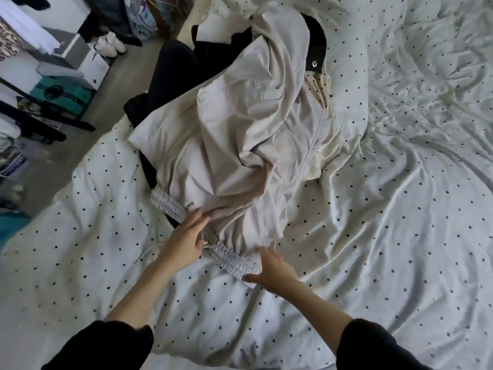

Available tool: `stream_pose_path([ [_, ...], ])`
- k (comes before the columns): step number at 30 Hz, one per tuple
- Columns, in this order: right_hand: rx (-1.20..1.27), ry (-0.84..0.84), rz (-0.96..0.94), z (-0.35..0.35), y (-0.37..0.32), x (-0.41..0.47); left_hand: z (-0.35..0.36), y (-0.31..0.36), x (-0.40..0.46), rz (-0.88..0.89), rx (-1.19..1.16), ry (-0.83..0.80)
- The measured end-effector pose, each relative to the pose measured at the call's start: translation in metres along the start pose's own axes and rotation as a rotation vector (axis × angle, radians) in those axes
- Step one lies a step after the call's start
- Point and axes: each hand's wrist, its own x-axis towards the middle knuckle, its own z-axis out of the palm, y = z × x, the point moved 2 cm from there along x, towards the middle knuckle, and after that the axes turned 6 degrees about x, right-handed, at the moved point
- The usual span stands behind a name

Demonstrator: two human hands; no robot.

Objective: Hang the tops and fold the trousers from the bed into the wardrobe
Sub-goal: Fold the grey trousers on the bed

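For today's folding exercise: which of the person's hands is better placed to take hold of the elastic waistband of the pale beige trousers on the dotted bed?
Probably the left hand: its fingers already rest across the ruched waistband of the beige trousers. The right hand only touches the waistband's end, fingers spread.

Pale beige trousers (234,145) lie crumpled on the dotted bed (386,209), elastic waistband nearest.

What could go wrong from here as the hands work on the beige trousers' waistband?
The beige trousers lie bunched and creased, so a fold begun now may come out uneven. They rest on a black garment and a cream top, which could drag along when lifted. The left hand and right hand only touch the elastic waistband, so it may slip.
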Motion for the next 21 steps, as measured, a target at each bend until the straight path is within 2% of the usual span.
stream_pose_path([
  [4, -0.094, 0.032, 0.056, 0.038, 0.006, 0.007, 0.021, -0.002, -0.002, 0.098, 0.26, -0.02],
  [6, -0.156, 0.114, 0.088, 0.047, 0.008, 0.013, 0.029, 0.001, 0.001, 0.162, 0.346, 0.0],
  [9, -0.229, 0.28, 0.08, 0.053, 0.008, 0.019, 0.037, 0.001, 0.0, 0.147, 0.451, -0.006],
  [12, -0.167, 0.385, 0.008, 0.052, 0.014, 0.011, 0.042, 0.005, -0.013, 0.171, 0.478, 0.038],
  [16, -0.127, 0.585, -0.188, 0.022, 0.029, -0.023, 0.042, 0.031, -0.026, 0.174, 0.496, 0.093],
  [21, -0.177, 0.886, -0.314, -0.045, 0.06, -0.093, 0.05, 0.104, -0.04, 0.21, 0.43, 0.26],
])
